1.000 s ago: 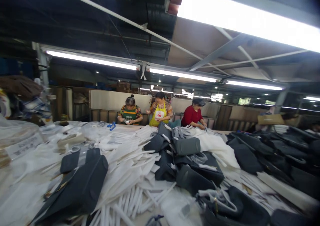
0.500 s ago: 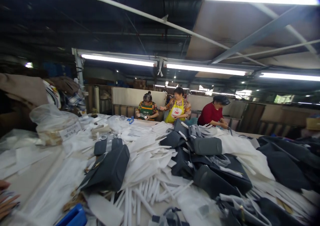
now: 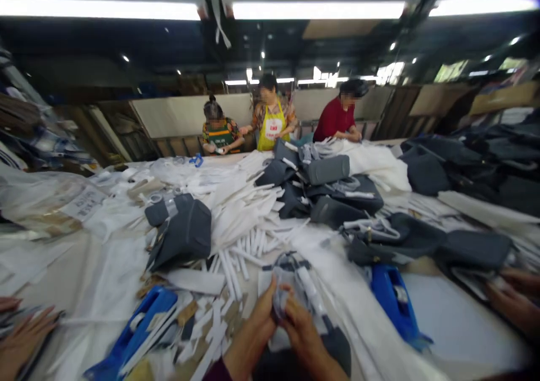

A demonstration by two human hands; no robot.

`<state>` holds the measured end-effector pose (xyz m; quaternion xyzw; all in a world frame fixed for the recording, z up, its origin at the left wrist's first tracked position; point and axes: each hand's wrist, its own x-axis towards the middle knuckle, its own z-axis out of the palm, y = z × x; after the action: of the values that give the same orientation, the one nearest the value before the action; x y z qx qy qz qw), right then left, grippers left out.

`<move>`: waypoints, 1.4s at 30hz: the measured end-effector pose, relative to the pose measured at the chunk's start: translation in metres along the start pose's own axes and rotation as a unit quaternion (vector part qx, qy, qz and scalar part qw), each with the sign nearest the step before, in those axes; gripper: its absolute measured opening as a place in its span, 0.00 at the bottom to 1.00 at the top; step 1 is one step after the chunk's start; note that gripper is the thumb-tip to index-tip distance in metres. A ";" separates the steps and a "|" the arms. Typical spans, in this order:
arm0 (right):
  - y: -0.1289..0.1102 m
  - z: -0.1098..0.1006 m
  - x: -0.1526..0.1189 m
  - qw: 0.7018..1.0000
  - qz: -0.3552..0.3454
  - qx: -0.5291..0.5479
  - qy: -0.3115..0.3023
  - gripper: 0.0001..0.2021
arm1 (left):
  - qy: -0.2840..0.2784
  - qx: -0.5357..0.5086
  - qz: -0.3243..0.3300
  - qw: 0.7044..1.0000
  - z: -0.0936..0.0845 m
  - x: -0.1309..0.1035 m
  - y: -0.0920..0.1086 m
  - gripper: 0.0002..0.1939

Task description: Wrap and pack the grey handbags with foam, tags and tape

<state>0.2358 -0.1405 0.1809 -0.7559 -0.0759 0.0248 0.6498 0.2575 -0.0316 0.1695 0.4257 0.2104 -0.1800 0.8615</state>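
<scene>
At the bottom centre, my left hand [image 3: 258, 316] and my right hand [image 3: 301, 322] are close together, thumbs up and fingers curled. Between them is a grey bag handle [image 3: 279, 302] in what looks like thin clear wrapping; blur hides its exact edges. Under and in front of my hands lies a dark grey handbag [image 3: 337, 344], partly covered by my wrists. Beyond my fingertips a white-wrapped part [image 3: 310, 288] and a dark loop of the handle show.
Blue tape dispensers [image 3: 145, 319] [image 3: 390, 296] flank my hands. White paper rolls [image 3: 230, 274] and grey handbags [image 3: 183, 234] [image 3: 329, 170] cover the table. Co-workers' hands [image 3: 31, 333] [image 3: 512, 294] are at both sides; several people [image 3: 272, 122] stand or sit across the table.
The view has tilted down and swung slightly. My two hands, out of view before, now show at the bottom centre on the wrapped handle. The co-worker's hands at right have come into view.
</scene>
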 end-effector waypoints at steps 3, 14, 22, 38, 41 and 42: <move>0.019 -0.001 -0.009 0.996 0.057 0.049 -0.053 0.10 | 0.045 0.056 0.027 0.997 -0.003 0.002 -0.012 0.34; 0.031 0.012 -0.008 0.995 0.089 -0.019 -0.052 0.22 | 0.091 0.169 0.067 0.979 -0.009 0.003 -0.027 0.33; 0.050 -0.002 0.002 0.993 0.015 -0.056 -0.108 0.07 | -0.014 -0.025 -0.092 0.995 -0.011 0.021 -0.006 0.34; 0.064 -0.010 0.023 0.994 -0.004 -0.059 -0.093 0.07 | 0.036 0.013 -0.122 0.992 -0.011 0.060 -0.007 0.24; 0.069 -0.012 0.027 0.991 0.011 -0.069 -0.113 0.10 | 0.060 0.062 -0.061 0.994 -0.015 0.069 -0.009 0.19; 0.072 -0.012 0.029 0.989 0.061 -0.064 -0.116 0.10 | 0.076 0.096 -0.016 0.992 -0.016 0.070 -0.014 0.18</move>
<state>0.2724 -0.1580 0.1132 -0.7914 -0.1060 0.1466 0.5840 0.3070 -0.0359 0.1157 0.5155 0.2642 -0.1801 0.7950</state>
